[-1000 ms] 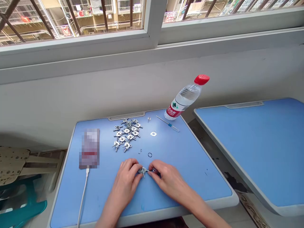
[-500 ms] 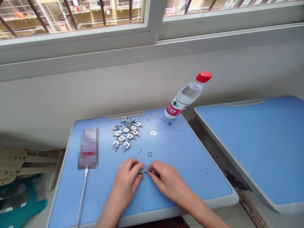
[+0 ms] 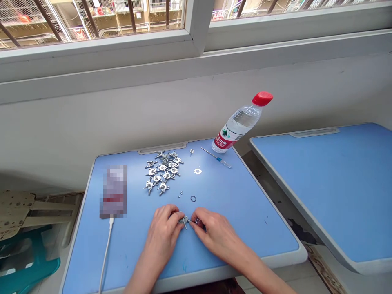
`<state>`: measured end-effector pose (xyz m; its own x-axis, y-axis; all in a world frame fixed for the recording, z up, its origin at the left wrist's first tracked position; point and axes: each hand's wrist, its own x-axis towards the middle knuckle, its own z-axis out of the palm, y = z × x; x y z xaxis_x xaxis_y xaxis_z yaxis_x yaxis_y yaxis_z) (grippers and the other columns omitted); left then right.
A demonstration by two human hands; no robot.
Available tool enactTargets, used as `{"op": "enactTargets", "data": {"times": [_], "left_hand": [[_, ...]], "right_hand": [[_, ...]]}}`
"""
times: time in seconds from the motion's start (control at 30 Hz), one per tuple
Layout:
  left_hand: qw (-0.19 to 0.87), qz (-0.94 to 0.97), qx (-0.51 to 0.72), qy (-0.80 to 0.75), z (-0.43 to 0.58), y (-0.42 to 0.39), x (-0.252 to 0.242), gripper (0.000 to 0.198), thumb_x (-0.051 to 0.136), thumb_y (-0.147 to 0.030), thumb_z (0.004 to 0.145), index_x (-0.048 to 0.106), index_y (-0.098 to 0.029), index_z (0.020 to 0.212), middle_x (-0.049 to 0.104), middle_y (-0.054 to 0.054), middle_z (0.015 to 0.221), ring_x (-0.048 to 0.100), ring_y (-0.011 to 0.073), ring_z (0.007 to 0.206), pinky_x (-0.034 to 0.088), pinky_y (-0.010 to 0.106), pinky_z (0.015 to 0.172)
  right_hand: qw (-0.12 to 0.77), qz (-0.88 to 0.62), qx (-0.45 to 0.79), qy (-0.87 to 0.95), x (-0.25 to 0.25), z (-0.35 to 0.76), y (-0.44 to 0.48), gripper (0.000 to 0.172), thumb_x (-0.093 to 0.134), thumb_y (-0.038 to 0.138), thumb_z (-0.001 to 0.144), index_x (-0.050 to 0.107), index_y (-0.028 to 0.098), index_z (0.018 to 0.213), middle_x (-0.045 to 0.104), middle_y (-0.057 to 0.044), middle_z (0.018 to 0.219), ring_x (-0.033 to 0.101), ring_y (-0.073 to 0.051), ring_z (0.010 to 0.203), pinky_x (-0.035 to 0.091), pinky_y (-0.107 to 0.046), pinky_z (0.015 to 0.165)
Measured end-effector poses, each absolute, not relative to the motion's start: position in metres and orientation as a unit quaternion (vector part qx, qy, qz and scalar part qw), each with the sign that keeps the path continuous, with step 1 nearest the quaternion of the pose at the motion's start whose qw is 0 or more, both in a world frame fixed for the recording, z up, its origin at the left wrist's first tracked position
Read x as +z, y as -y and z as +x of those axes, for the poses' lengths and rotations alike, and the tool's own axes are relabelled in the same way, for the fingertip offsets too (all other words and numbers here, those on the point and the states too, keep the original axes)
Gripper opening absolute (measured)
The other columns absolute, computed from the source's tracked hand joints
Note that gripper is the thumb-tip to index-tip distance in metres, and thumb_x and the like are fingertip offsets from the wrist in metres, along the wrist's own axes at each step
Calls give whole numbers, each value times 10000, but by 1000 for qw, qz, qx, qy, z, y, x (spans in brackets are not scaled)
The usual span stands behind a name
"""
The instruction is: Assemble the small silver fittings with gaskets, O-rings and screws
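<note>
Hardly anything has moved since the earlier frame: my hands stay close together near the front edge of the blue desk (image 3: 245, 228). The fingers of my left hand (image 3: 162, 232) are clamped on a small winged metal fitting (image 3: 184, 221), while those of my right hand (image 3: 216, 237) pinch a small round metal piece (image 3: 197, 220) just beside it. From my hands, a pile of winged fittings (image 3: 162, 173) lies at eleven o'clock, a black O-ring (image 3: 193, 199) at twelve, and a water bottle (image 3: 241, 122) at one.

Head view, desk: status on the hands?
Left hand, right hand: fingers on small metal fitting. Black rubber ring beyond, not touching.
</note>
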<state>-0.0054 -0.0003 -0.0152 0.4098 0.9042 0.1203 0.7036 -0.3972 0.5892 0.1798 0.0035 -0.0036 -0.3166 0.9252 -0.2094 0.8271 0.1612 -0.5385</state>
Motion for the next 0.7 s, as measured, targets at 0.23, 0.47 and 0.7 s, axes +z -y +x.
{"op": "enactTargets", "data": {"times": [0.23, 0.47, 0.7], "left_hand": [[225, 805, 230, -499, -5, 0, -16, 197, 529, -92, 910, 620, -213, 1036, 619, 58, 997, 585, 208, 874, 518, 355, 758], [217, 811, 225, -494, -6, 1, -16, 215, 525, -101, 911, 627, -223, 1055, 623, 61, 1002, 587, 215, 884, 526, 364, 771], [216, 815, 207, -496, -6, 1, -16, 228, 556, -71, 879, 615, -218, 1043, 618, 57, 1000, 575, 218, 860, 520, 359, 751]], "right_hand": [[95, -577, 293, 757, -5, 180, -4, 113, 489, 178, 885, 552, 213, 799, 645, -6, 723, 571, -164, 614, 357, -270, 582], [91, -578, 305, 752, -3, 180, -3, 114, 492, 161, 869, 554, 216, 791, 647, -7, 733, 572, -168, 641, 375, -273, 600], [125, -563, 339, 743, 14, 191, -37, 130, 505, 194, 880, 588, 215, 782, 659, -5, 779, 593, -165, 708, 422, -270, 645]]}}
